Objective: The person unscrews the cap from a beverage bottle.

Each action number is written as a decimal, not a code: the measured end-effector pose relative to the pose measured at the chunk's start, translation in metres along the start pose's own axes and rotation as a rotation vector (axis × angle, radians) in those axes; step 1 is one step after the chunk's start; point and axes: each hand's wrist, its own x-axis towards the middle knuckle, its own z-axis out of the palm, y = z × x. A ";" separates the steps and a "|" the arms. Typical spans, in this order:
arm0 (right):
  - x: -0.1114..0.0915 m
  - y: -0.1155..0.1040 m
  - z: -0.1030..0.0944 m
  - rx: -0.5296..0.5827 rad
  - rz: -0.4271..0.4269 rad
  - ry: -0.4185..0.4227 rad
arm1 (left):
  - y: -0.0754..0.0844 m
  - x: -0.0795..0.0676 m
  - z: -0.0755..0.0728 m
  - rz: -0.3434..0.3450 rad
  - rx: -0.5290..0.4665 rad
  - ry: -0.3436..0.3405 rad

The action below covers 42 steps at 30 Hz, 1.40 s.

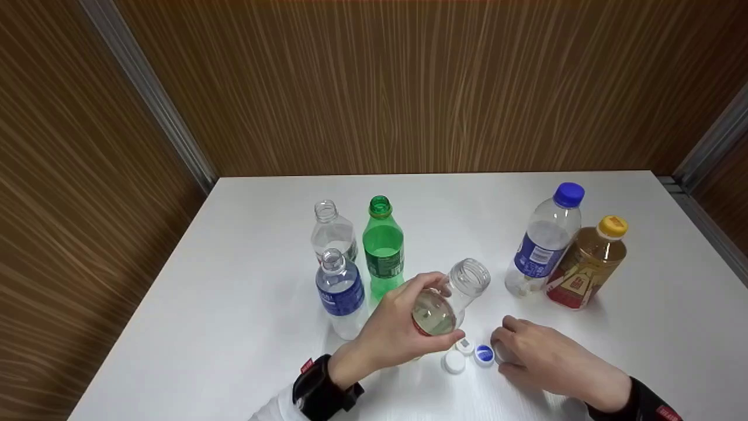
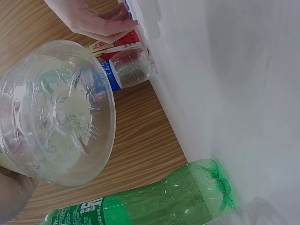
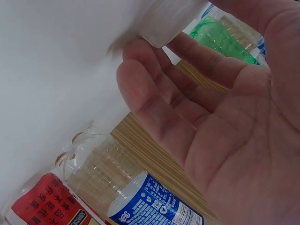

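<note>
My left hand (image 1: 388,327) grips a clear plastic bottle (image 1: 461,301), tilted with its uncapped mouth up and to the right. Some pale liquid shows inside it, and its round base (image 2: 61,112) faces the left wrist camera. Low on the table, my right hand (image 1: 540,354) pinches a white bottle cap (image 3: 166,23) at its fingertips; the fingers partly hide it in the head view. Just left of that cap lie a blue-and-white cap (image 1: 484,355), a plain white cap (image 1: 454,362) and a white cap with a printed mark (image 1: 465,346).
Uncapped bottles stand at the left: a green one (image 1: 384,242), a clear one (image 1: 334,234) and one with a blue label (image 1: 340,295). At the right stand a blue-capped bottle (image 1: 543,240) and a yellow-capped brown bottle (image 1: 587,263). Wood-grain panels (image 1: 374,88) border the white table (image 1: 234,292).
</note>
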 end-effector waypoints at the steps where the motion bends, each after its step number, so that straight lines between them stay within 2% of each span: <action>1: 0.000 0.000 0.000 0.001 0.002 -0.002 | 0.000 0.000 0.000 -0.002 -0.002 -0.001; 12: 0.000 0.000 -0.001 -0.002 0.008 -0.015 | 0.000 0.000 0.000 -0.010 0.003 -0.011; 14: -0.001 -0.001 -0.004 -0.014 0.007 0.008 | 0.000 0.000 0.000 -0.011 0.003 -0.008; 19: -0.004 -0.007 -0.019 -0.073 0.026 0.196 | -0.001 0.000 0.001 -0.014 0.001 -0.015; 21: -0.004 -0.011 -0.028 -0.071 0.062 0.275 | -0.002 0.000 0.001 -0.014 0.001 -0.020; 25: 0.000 -0.023 -0.047 0.007 0.115 0.437 | -0.004 0.000 0.002 -0.006 0.002 -0.014; 30: 0.008 -0.038 -0.062 0.129 0.073 0.626 | -0.003 0.000 0.003 0.005 0.004 0.006; 34: 0.015 -0.048 -0.069 0.220 0.034 0.684 | -0.003 0.000 0.004 -0.006 -0.007 0.007; 42: 0.026 -0.063 -0.076 0.372 -0.002 0.698 | -0.006 0.000 0.006 0.026 -0.018 0.040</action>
